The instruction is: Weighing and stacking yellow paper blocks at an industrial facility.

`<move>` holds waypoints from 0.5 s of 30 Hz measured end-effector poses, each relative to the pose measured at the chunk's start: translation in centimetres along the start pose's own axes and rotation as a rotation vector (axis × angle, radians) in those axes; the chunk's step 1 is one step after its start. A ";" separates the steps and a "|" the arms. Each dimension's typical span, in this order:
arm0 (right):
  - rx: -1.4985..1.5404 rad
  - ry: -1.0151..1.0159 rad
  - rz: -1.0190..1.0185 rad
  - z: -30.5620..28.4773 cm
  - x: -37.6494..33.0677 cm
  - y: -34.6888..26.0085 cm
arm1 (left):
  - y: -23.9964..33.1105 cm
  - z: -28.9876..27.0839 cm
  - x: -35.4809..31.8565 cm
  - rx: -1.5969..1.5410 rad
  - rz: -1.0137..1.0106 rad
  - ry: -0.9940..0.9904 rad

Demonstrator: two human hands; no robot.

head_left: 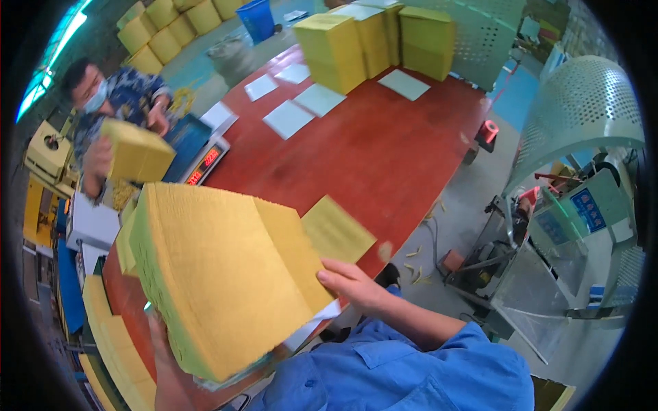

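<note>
Yellow paper fills the near view: a thick stack of yellow sheets [219,274] is held up on a tilt over the near end of the red-brown counter [370,157], its fanned edge facing left. The right hand [349,284] is pressed flat against the stack's right face with fingers spread along the lower corner, which seems to steady the block so the sheets do not slide apart. The left hand [168,370] comes in under the stack's lower left edge and is mostly hidden by it; it appears to carry the weight from below, though I cannot tell how its fingers are set. A single loose yellow sheet [337,229] sticks out just past the stack's upper right edge, above the right hand, perhaps slipped out of line.

Further along the counter lie several white sheets [288,118], set apart from one another in a loose row, likely as bases for piles. At the far end stand tall yellow stacks [332,51], squared up and touching each other. At the counter's left edge sits a weighing scale [205,161] with a lit red display. Beside it another person holds a smaller yellow block [137,152] in both hands, well apart from the near stack. More yellow bundles [161,31] are piled on the floor beyond, near a blue bin [257,17]. A perforated metal machine cover [582,103] curves at the right.
</note>
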State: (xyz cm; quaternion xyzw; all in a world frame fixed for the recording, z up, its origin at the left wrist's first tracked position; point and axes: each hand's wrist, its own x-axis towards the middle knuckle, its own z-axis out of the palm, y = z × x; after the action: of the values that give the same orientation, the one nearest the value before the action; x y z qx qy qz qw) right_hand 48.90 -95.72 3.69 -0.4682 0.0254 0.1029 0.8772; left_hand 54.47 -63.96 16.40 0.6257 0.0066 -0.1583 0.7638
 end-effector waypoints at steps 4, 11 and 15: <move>-0.142 0.063 -0.020 -13.2 3.9 -8.2 | -4.7 11.7 10.6 -0.060 -0.021 -0.183; -0.258 0.220 -0.069 -30.1 8.9 -19.1 | -6.3 31.2 24.0 -0.334 -0.210 -0.320; -0.123 0.239 -0.123 -36.9 13.5 -24.2 | -5.5 39.2 31.5 -0.251 -0.155 -0.315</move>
State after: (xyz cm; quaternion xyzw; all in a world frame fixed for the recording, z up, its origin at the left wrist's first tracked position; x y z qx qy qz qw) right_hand 68.93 -137.18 0.90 -0.5307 0.0945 -0.0060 0.8422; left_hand 75.60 -109.77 13.06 0.4908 -0.0451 -0.3102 0.8129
